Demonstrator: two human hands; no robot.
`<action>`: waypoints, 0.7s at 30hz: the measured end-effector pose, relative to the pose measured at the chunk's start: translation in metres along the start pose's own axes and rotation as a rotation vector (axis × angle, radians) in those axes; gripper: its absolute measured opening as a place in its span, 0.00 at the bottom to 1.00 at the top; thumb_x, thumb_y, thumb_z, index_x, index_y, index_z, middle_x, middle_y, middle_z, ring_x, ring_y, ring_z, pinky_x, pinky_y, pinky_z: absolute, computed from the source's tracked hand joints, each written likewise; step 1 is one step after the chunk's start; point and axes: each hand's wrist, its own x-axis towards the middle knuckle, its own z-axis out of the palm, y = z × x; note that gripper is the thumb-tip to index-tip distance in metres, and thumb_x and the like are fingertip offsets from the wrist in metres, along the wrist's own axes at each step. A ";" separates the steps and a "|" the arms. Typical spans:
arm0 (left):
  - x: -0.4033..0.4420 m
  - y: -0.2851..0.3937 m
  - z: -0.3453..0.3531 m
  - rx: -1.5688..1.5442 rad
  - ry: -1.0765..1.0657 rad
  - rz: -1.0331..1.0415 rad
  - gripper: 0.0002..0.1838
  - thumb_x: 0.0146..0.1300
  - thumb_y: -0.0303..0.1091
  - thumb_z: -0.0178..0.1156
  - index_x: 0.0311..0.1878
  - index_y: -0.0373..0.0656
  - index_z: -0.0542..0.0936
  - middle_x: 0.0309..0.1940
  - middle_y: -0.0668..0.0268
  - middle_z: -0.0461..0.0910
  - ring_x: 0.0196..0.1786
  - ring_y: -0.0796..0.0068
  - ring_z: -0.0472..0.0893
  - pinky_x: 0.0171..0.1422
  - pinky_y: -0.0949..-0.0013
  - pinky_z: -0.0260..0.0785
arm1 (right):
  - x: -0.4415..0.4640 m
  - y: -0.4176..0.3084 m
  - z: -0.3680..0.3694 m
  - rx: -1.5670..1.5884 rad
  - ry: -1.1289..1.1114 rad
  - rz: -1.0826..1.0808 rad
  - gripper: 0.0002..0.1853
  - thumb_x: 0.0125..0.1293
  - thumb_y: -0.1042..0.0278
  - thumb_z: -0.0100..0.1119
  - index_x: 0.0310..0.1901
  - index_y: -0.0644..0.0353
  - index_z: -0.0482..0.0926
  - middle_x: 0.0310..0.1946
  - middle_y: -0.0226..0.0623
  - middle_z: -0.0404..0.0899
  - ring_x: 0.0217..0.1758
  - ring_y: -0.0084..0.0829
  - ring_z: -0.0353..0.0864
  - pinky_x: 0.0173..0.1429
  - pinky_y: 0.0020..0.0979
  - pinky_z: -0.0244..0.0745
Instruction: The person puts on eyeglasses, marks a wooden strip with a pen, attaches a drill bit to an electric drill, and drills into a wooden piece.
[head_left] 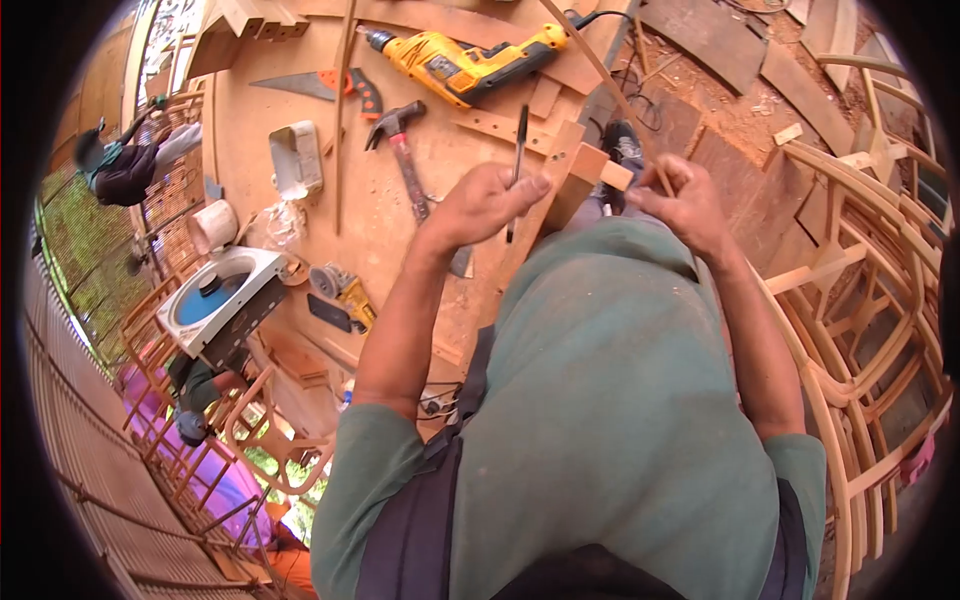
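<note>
My left hand [487, 205] is closed around a dark pen [521, 135], which stands roughly upright out of the fist above the workbench. My right hand [685, 205] pinches the near end of a long thin wooden strip [612, 85], which slants away toward the drill. Between the hands, a wooden piece [580, 180] with a narrower block at its end lies at the bench edge. Beyond my left hand, a claw hammer [402, 150] rests on the bench.
A yellow power drill [465, 62], a handsaw [320, 88], a metal tin [295, 160] and an angle grinder [345, 295] lie on the workbench [290, 215]. Wooden chair frames [850, 330] stand at right. Two other people [130, 165] are at left.
</note>
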 end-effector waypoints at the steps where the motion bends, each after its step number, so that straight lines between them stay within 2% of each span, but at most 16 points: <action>1: 0.001 -0.002 0.008 0.113 -0.024 0.024 0.30 0.76 0.58 0.57 0.24 0.43 0.77 0.18 0.75 0.69 0.23 0.86 0.67 0.27 0.74 0.59 | 0.003 -0.026 -0.002 -0.093 -0.011 -0.075 0.09 0.63 0.69 0.72 0.41 0.61 0.84 0.34 0.29 0.83 0.37 0.21 0.79 0.41 0.26 0.73; 4: -0.005 0.019 0.027 0.167 -0.174 -0.035 0.29 0.76 0.55 0.57 0.25 0.40 0.78 0.19 0.76 0.69 0.25 0.85 0.66 0.28 0.72 0.59 | 0.015 -0.058 0.011 -0.085 0.037 -0.287 0.08 0.66 0.68 0.69 0.44 0.60 0.85 0.34 0.28 0.83 0.37 0.22 0.80 0.42 0.29 0.76; 5: 0.000 0.003 0.031 0.222 -0.191 -0.009 0.29 0.76 0.56 0.57 0.28 0.38 0.79 0.19 0.73 0.71 0.27 0.83 0.69 0.30 0.69 0.64 | 0.018 -0.062 0.014 -0.099 0.000 -0.328 0.09 0.66 0.67 0.69 0.44 0.61 0.85 0.33 0.32 0.84 0.36 0.24 0.80 0.42 0.32 0.76; 6: 0.001 0.005 0.032 0.309 -0.209 0.026 0.30 0.74 0.58 0.57 0.29 0.38 0.80 0.19 0.68 0.73 0.27 0.77 0.72 0.32 0.65 0.66 | 0.023 -0.063 0.015 -0.124 -0.030 -0.375 0.10 0.66 0.66 0.69 0.44 0.62 0.84 0.33 0.37 0.85 0.35 0.26 0.81 0.42 0.34 0.77; 8: -0.003 0.021 0.036 0.463 -0.208 0.072 0.32 0.72 0.62 0.57 0.32 0.37 0.83 0.22 0.56 0.78 0.28 0.64 0.79 0.36 0.58 0.70 | 0.022 -0.064 0.009 -0.122 -0.284 -0.290 0.09 0.67 0.65 0.67 0.44 0.60 0.85 0.33 0.44 0.85 0.35 0.30 0.81 0.43 0.37 0.78; 9: -0.008 0.029 0.039 0.532 -0.183 0.083 0.33 0.71 0.64 0.57 0.35 0.37 0.85 0.24 0.49 0.80 0.29 0.56 0.82 0.38 0.55 0.72 | 0.021 -0.055 0.009 -0.191 -0.310 -0.328 0.08 0.67 0.66 0.65 0.44 0.59 0.85 0.34 0.52 0.83 0.35 0.37 0.82 0.43 0.40 0.78; 10: -0.009 0.030 0.042 0.597 -0.154 0.075 0.33 0.69 0.65 0.58 0.38 0.38 0.86 0.31 0.43 0.83 0.35 0.45 0.84 0.43 0.50 0.74 | 0.017 -0.055 0.009 -0.286 -0.279 -0.370 0.08 0.64 0.68 0.64 0.42 0.59 0.85 0.35 0.57 0.82 0.35 0.44 0.83 0.44 0.42 0.78; 11: -0.007 0.028 0.043 0.661 -0.146 0.118 0.31 0.68 0.63 0.60 0.39 0.38 0.86 0.33 0.42 0.83 0.39 0.44 0.85 0.44 0.50 0.75 | 0.019 -0.038 0.009 -0.314 -0.268 -0.389 0.08 0.61 0.69 0.65 0.41 0.60 0.84 0.35 0.56 0.83 0.35 0.48 0.83 0.43 0.42 0.78; 12: -0.006 0.022 0.043 0.631 -0.114 0.168 0.34 0.68 0.65 0.56 0.41 0.35 0.85 0.36 0.42 0.83 0.39 0.40 0.83 0.47 0.49 0.75 | 0.015 -0.038 0.012 -0.230 -0.215 -0.449 0.05 0.64 0.71 0.65 0.38 0.63 0.82 0.25 0.42 0.76 0.32 0.24 0.74 0.39 0.36 0.75; 13: -0.005 0.023 0.042 0.550 -0.101 0.101 0.30 0.68 0.59 0.61 0.37 0.35 0.84 0.31 0.46 0.83 0.33 0.49 0.83 0.43 0.55 0.75 | 0.012 -0.041 0.010 -0.232 -0.220 -0.375 0.05 0.62 0.72 0.66 0.38 0.63 0.82 0.25 0.43 0.77 0.32 0.24 0.76 0.38 0.36 0.75; 14: -0.012 0.035 0.043 0.438 -0.043 0.174 0.22 0.67 0.49 0.67 0.35 0.35 0.83 0.28 0.51 0.83 0.30 0.60 0.82 0.40 0.61 0.74 | 0.007 -0.048 0.010 -0.202 -0.190 -0.252 0.05 0.62 0.72 0.67 0.37 0.62 0.83 0.25 0.40 0.80 0.32 0.23 0.78 0.38 0.34 0.76; 15: -0.006 0.022 0.043 0.403 0.033 0.221 0.15 0.66 0.41 0.69 0.36 0.36 0.84 0.29 0.54 0.83 0.31 0.66 0.82 0.40 0.63 0.74 | 0.007 -0.041 0.010 -0.153 -0.157 -0.279 0.06 0.64 0.70 0.67 0.37 0.63 0.83 0.27 0.36 0.83 0.32 0.23 0.79 0.38 0.33 0.76; 16: -0.005 0.021 0.046 0.317 0.074 0.275 0.13 0.67 0.38 0.67 0.40 0.35 0.84 0.30 0.53 0.83 0.33 0.67 0.83 0.41 0.63 0.74 | 0.002 -0.049 0.008 -0.110 -0.141 -0.203 0.07 0.65 0.69 0.67 0.37 0.65 0.83 0.27 0.34 0.84 0.32 0.22 0.80 0.38 0.32 0.76; 18: -0.004 0.028 0.048 0.286 0.060 0.368 0.11 0.68 0.37 0.65 0.42 0.37 0.84 0.32 0.51 0.84 0.34 0.61 0.85 0.42 0.61 0.76 | -0.002 -0.058 0.002 -0.082 -0.170 -0.149 0.08 0.65 0.68 0.67 0.37 0.65 0.83 0.27 0.34 0.84 0.33 0.22 0.80 0.38 0.32 0.76; 21: -0.008 0.048 0.050 0.524 0.100 0.462 0.09 0.68 0.35 0.63 0.44 0.40 0.86 0.34 0.51 0.85 0.37 0.52 0.86 0.43 0.59 0.77 | -0.002 -0.048 0.001 -0.205 -0.266 -0.090 0.10 0.66 0.65 0.66 0.37 0.65 0.82 0.27 0.37 0.84 0.31 0.26 0.80 0.39 0.34 0.76</action>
